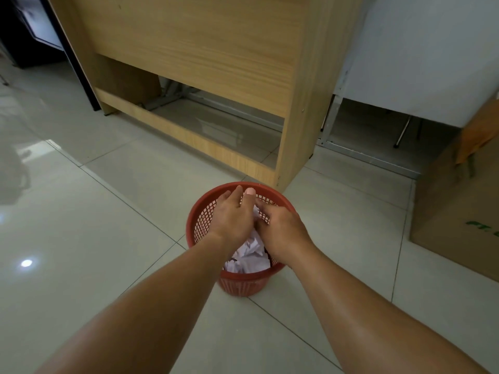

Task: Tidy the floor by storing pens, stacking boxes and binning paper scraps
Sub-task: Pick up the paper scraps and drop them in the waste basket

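Fingers [237, 194] of two hands spread over one red basket [198, 225] holding crumpled paper [252, 256].

an office: wooden desk [194, 58], tiled floor [81, 225], cardboard box [459, 211].

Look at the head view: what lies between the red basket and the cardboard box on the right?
Nothing lies there. Between the red basket and the cardboard box, the head view shows only bare floor tiles.

Glossy tiled floor [94, 238] under red mesh bin [237, 286], cardboard box [456, 211], wooden desk [205, 60].
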